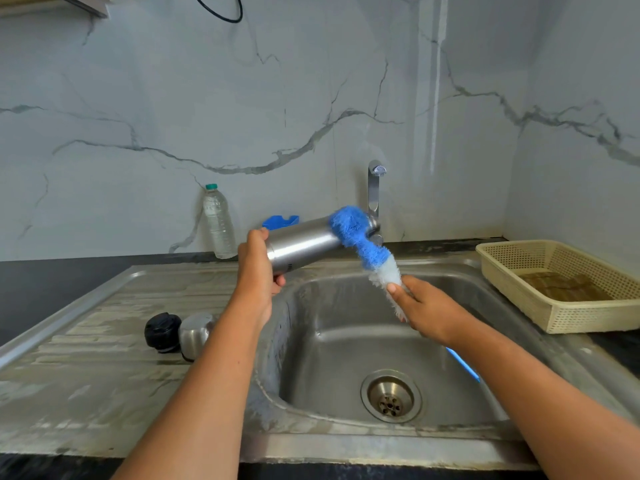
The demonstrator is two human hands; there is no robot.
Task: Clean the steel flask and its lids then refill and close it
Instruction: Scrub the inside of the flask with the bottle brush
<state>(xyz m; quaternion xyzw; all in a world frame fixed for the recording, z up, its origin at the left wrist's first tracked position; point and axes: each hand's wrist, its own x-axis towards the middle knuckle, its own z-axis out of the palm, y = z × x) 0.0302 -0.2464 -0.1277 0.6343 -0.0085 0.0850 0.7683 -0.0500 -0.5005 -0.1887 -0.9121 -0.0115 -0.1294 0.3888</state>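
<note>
Left hand (258,271) grips the steel flask (304,242) by its base, sideways above the sink (346,358); dark print there is too small to read. Right hand (427,311) clasps the brush (363,237), blue bristles against the flask's neck.

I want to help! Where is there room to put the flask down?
Bare drainboard lies in front of the black lid and steel cap, left of the sink basin. Crowded: around those lids and the basket.
</note>
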